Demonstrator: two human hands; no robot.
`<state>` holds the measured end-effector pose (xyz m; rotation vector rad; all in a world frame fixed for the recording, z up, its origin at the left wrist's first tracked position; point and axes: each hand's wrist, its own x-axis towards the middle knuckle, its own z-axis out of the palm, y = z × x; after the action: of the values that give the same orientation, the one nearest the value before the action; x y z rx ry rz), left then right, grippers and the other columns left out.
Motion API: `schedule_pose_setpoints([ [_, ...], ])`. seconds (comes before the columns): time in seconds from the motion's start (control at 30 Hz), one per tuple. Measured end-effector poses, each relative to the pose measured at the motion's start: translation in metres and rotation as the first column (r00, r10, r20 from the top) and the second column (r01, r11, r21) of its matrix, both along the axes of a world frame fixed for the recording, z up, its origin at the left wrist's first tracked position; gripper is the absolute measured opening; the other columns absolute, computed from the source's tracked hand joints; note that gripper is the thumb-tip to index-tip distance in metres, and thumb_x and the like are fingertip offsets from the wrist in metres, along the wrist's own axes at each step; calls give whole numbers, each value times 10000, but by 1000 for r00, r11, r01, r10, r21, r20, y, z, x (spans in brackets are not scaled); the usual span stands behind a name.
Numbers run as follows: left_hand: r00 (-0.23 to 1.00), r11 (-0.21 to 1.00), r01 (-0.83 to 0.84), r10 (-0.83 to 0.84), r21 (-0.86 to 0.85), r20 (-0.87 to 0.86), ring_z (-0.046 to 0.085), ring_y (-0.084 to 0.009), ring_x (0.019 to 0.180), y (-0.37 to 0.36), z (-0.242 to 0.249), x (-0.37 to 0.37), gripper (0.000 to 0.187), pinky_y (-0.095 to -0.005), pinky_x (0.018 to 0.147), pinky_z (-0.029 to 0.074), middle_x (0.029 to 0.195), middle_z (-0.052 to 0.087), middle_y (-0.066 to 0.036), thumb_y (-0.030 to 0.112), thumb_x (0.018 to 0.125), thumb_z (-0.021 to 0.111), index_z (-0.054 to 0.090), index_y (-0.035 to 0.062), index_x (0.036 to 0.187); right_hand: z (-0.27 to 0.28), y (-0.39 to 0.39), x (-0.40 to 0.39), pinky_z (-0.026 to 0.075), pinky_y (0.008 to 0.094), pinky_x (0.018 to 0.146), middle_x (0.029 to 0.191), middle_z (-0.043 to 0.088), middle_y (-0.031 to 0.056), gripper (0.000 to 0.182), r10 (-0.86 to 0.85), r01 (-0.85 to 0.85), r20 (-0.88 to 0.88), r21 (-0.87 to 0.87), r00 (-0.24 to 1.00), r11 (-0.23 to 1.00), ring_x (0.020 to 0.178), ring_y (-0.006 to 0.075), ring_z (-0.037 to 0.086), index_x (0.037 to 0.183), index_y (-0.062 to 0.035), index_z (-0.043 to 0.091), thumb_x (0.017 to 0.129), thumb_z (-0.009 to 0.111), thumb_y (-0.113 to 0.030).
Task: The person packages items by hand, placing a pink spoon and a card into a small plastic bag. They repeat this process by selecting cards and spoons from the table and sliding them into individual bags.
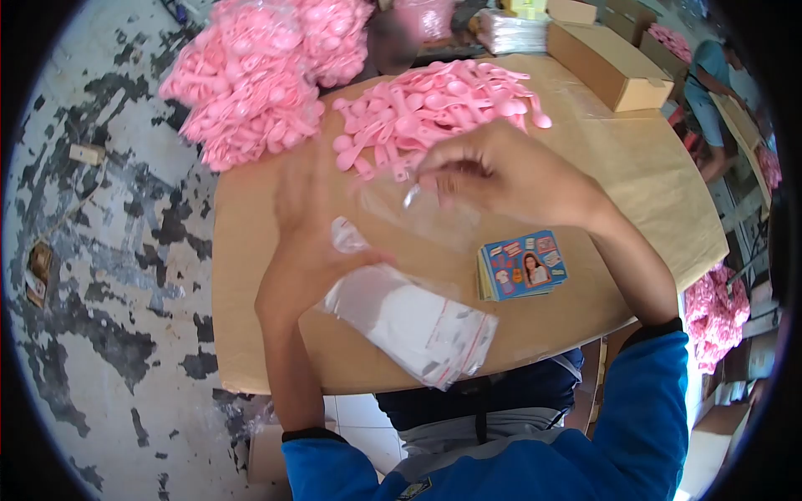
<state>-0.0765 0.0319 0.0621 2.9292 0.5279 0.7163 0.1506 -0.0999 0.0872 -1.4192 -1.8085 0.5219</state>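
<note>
My right hand (pixel 501 175) is closed in a pinch at the mouth of a clear plastic bag (pixel 426 219), which hangs thin and see-through over the table. On the left, my left hand (pixel 302 250) is smeared by motion; its fingers stretch upward and the thumb stands apart, with nothing seen in its grasp. Just below it lies a stack of clear plastic bags (pixel 409 321) with printed edges. A pile of printed cards (pixel 525 265), blue with a photo on the top one, rests to the right. Beyond my hands are loose pink plastic spoons (pixel 418 113) in a heap.
Big clear sacks of pink spoons (pixel 259 75) stand at the table's far left. A cardboard box (pixel 610 65) sits at the back right, near stacked clear packs (pixel 511 32). Another person (pixel 712 100) is off to the right. Brown paper covers the table (pixel 251 334).
</note>
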Motion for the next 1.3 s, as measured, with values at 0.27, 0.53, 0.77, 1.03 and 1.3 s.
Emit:
schedule_pose_setpoints([
  [0.27, 909, 190, 392, -232, -900, 347, 595, -213, 1061, -35, -32, 62, 522, -342, 950, 453, 1204, 607, -167, 344, 1009, 496, 429, -1, 1394, -8, -42, 17, 474, 234, 643, 786, 649, 39, 157, -20, 22, -107, 10, 994, 1000, 697, 58, 579, 1038, -1, 660, 938, 608, -110],
  [0.53, 773, -9, 622, 164, -783, 613, 667, -229, 975, -26, -22, 98, 483, -334, 866, 549, 1073, 658, -155, 220, 1017, 484, 343, -16, 1414, -28, -62, 64, 493, 351, 684, 786, 675, 66, 381, 179, -32, 416, -336, 892, 941, 766, 255, 661, 979, -40, 672, 781, 779, -347],
  [0.77, 748, 136, 542, 371, -829, 550, 674, -228, 945, -20, -32, 87, 312, -345, 869, 557, 1039, 659, -119, 182, 954, 616, 563, -14, 1191, -27, -50, 65, 474, 367, 672, 771, 662, 96, 363, 54, 68, 324, -354, 945, 933, 739, 280, 641, 899, -24, 669, 794, 769, -357],
  [1.03, 650, 17, 673, 463, -739, 603, 661, -253, 1018, -7, -39, 83, 374, -351, 893, 556, 1112, 636, -152, 172, 972, 581, 458, -1, 1280, -36, -46, 75, 468, 351, 758, 892, 663, 104, 310, 132, -77, 120, -380, 984, 922, 862, 223, 623, 989, -4, 694, 839, 742, -271],
  [1.3, 734, -13, 621, 360, -784, 576, 662, -238, 988, -22, -40, 87, 338, -351, 881, 558, 1072, 645, -143, 130, 939, 627, 499, -16, 1216, -29, -45, 67, 491, 317, 702, 794, 679, 67, 261, -81, 58, -89, -231, 993, 971, 706, 145, 595, 1073, -26, 693, 917, 663, -233],
])
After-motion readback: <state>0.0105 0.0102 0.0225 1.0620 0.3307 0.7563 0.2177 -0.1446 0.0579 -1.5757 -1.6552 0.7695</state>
